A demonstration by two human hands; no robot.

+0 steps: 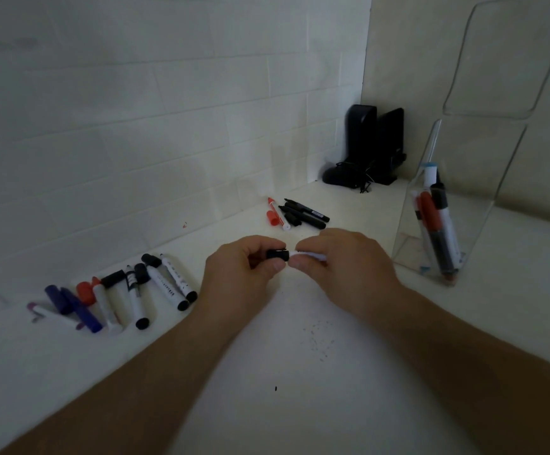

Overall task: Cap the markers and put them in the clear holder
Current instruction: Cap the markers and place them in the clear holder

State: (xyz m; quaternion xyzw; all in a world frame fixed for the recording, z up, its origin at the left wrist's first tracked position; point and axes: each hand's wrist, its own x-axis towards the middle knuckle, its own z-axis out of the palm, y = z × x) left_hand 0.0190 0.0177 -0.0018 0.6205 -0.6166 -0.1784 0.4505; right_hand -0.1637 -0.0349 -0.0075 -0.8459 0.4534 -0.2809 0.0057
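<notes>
Fingers [275, 266] of my left hand [239, 274] are clamped around a black cap [277, 254], while those of my right hand [342, 262] pinch a white marker [309, 256] by its barrel. Cap and marker meet end to end between the two hands, held above the white tabletop [283, 372]. The marker's long axis runs nearly level, left to right across my view, its capped end pointing left; how far the cap is seated I cannot tell.

Directly beneath and toward me the tabletop is bare apart from a few dark specks, so I see open room there. To the left, near the tiled wall [135, 126], lies a loose pile of markers and caps [119, 293], black, red, blue and white, mostly pointing away from me at a slant. Farther back, beyond my hands, a smaller cluster of red and black markers [296, 213] lies close to the wall's foot.

On the right stands the clear holder [484, 178], tall and angled, just beside my right hand's far side. Several capped markers [438, 224] lean inside it, roughly upright and tilted. Dark objects [370, 149] fill the back corner, well apart from my hands.
</notes>
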